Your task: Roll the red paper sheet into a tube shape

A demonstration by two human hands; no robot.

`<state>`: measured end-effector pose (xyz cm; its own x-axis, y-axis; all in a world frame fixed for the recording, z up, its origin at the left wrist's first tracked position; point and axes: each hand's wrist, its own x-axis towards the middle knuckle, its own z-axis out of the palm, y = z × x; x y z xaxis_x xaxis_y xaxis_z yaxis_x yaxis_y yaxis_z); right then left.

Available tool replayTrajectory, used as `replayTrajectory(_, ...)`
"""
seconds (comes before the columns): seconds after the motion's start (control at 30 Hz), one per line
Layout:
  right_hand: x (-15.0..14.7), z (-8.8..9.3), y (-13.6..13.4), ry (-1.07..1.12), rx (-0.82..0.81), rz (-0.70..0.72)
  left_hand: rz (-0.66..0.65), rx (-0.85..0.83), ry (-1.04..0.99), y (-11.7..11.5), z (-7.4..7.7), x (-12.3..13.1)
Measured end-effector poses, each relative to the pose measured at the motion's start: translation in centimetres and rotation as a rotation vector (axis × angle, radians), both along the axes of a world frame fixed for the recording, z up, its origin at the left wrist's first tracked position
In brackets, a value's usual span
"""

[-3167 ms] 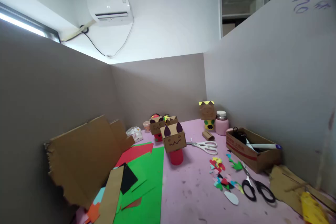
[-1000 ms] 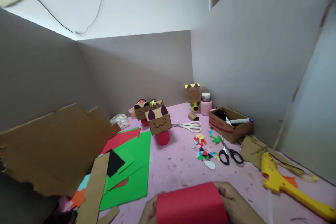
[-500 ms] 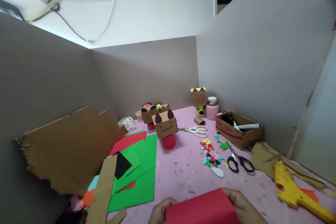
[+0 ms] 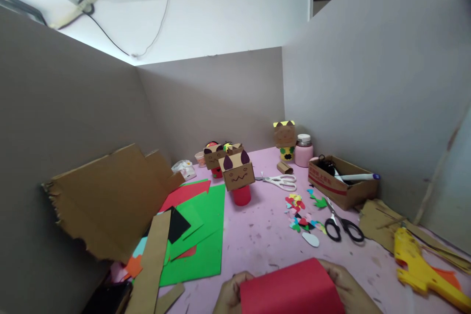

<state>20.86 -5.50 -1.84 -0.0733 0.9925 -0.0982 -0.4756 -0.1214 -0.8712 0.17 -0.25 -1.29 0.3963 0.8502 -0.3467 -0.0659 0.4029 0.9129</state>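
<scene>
I hold a red paper sheet with both hands at the near edge of the pink surface. My left hand grips its left side with the fingers closed on the edge, and my right hand grips the right side in the same way. The sheet looks curved upward between them.

Just beyond the sheet, a little to the right, lie small colored paper cutouts and black scissors. A yellow glue gun lies at the far right, near cardboard scraps. To the left, green paper lies flat, with a black piece and a cardboard strip on it. A big torn cardboard sheet leans on the left wall.

Farther away stands a cardboard cat figure on a red cup. White scissors lie beside it, and a cardboard box with a marker stands at the right wall. A pink jar stands in the far corner.
</scene>
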Motion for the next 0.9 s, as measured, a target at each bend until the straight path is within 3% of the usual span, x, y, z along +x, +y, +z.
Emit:
replayTrajectory(0.13,-0.2,0.9,-0.2,0.046,-0.003,-0.015,0.033,0.015,-0.035,-0.7,1.3,1.1)
replayTrajectory(0.3,0.0,2.1,-0.5,-0.121,-0.128,-0.055,0.024,0.038,-0.005,-1.4,1.8,1.9)
replayTrajectory(0.5,0.0,1.8,-0.6,-0.130,-0.183,-0.053,-0.029,0.119,0.130,-1.9,3.1,1.7)
replayTrajectory(0.67,0.0,1.9,-0.6,-0.121,-0.136,-0.081,-0.036,0.184,0.165,-2.1,4.4,1.7)
replayTrajectory(0.77,0.0,1.9,-0.6,-0.124,-0.105,-0.069,-0.011,0.172,0.193,-2.2,4.3,1.7)
replayTrajectory(0.9,-0.2,1.8,-0.6,-0.017,-0.110,-0.038,0.019,0.109,0.114,-1.7,2.8,1.2)
